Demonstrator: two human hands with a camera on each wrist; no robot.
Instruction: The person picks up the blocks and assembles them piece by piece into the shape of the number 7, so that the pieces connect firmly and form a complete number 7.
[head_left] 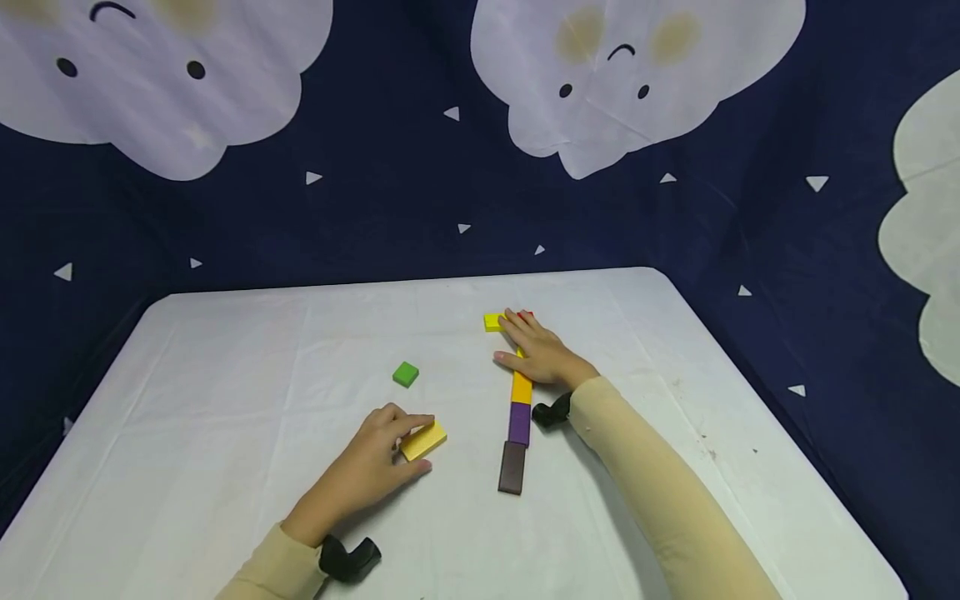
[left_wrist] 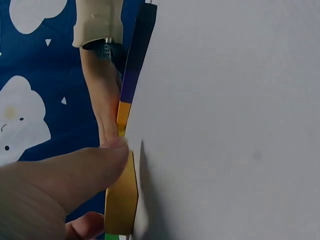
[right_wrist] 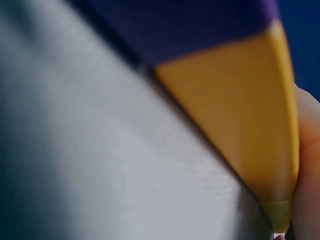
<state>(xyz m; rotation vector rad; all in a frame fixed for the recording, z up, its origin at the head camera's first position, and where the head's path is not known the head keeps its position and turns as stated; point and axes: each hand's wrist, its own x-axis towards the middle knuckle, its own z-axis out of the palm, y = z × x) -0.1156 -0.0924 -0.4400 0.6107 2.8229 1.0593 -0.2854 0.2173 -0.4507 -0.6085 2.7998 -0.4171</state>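
Beside a pale yellow block (head_left: 424, 441) is my left hand (head_left: 375, 458), index finger along its far edge and thumb apart from its near edge in the head view. The left wrist view has the thumb in front of this block (left_wrist: 121, 200). My right hand (head_left: 546, 352) lies with extended fingers over the far end of a row of blocks. From near to far, the row shows a dark brown block (head_left: 512, 468), a purple block (head_left: 519, 423), an orange block (head_left: 522, 387) and a yellow piece partly under the hand. Its fingertips are by a bright yellow block (head_left: 493, 322) and a mostly hidden red block (head_left: 527, 314).
A small green block (head_left: 406, 374) lies alone beyond my left hand. All the blocks are on a white-covered table (head_left: 225, 400). Dark blue cloth with white clouds (head_left: 637, 75) hangs behind and around it. A black wrist device (head_left: 552, 412) sits close beside the row.
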